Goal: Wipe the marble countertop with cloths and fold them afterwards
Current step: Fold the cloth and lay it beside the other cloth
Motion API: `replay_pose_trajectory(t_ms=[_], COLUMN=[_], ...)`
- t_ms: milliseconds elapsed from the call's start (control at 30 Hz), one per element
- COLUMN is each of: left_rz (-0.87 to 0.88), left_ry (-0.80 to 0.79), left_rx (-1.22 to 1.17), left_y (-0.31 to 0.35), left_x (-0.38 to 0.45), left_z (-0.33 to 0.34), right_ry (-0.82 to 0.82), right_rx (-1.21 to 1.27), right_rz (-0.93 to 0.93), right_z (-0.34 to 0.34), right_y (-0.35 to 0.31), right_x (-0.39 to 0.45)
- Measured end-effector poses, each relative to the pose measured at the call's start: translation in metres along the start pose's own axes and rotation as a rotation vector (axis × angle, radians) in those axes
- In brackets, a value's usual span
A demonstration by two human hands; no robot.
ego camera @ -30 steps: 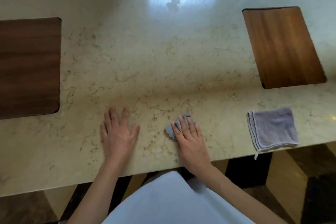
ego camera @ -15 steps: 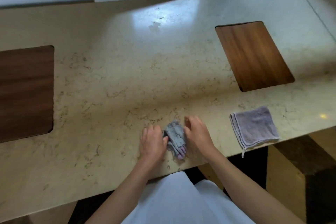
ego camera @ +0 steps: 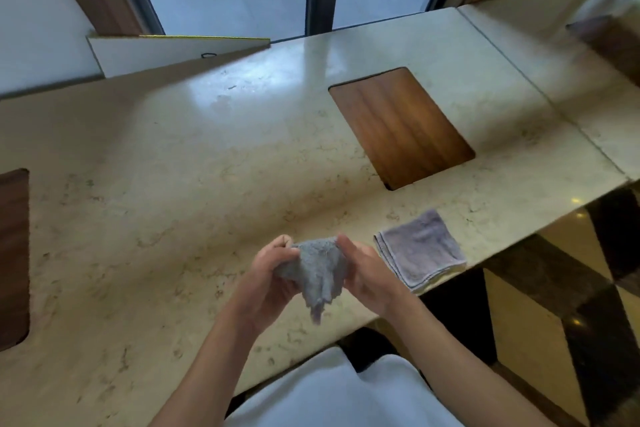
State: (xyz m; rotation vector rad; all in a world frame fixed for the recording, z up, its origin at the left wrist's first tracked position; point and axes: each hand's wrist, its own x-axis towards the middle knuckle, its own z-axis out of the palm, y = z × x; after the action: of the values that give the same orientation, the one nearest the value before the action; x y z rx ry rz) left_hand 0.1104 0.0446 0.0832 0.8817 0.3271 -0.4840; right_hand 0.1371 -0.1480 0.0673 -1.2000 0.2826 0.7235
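Observation:
A crumpled grey cloth hangs between both hands, lifted just above the beige marble countertop near its front edge. My left hand grips the cloth's left side and my right hand grips its right side; a loose corner droops down. A second grey cloth lies folded flat on the counter, just to the right of my right hand, close to the front edge.
A wooden inset panel sits in the counter at the back right, another wooden inset at the far left edge. A white board leans behind the counter by the window. The counter's front edge drops to a patterned floor.
My left hand left the counter and joined my right hand on the crumpled cloth; both lifted it off the marble. The view tilted up, showing the window.

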Motion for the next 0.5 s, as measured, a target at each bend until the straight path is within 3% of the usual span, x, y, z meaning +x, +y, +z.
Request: replay_pose_trajectory(t_ms=[100,200,300,367,500], left_rz=[-0.018,-0.024,-0.105,-0.174,-0.133], left_ry=[0.113,0.276,0.301,0.286,0.348], left_rx=[0.094,0.211,0.157,0.097,-0.066], left_y=[-0.005,-0.021,-0.048,-0.069,-0.099], left_x=[0.018,0.039,0.059,0.071,0.097], left_z=[0.034,0.069,0.112,0.145,0.200], right_ry=[0.028,0.158,0.213,0.176,0.053], right_rx=[0.029,-0.005,0.063,0.102,0.054], right_rz=[-0.068,-0.123,-0.135,-0.052,0.337], right_z=[-0.033,-0.074,-0.123,-0.160,-0.227], right_y=[-0.023,-0.044,-0.066,-0.079,-0.096], right_x=[-0.014,-0.025,-0.033,-0.038,-0.049])
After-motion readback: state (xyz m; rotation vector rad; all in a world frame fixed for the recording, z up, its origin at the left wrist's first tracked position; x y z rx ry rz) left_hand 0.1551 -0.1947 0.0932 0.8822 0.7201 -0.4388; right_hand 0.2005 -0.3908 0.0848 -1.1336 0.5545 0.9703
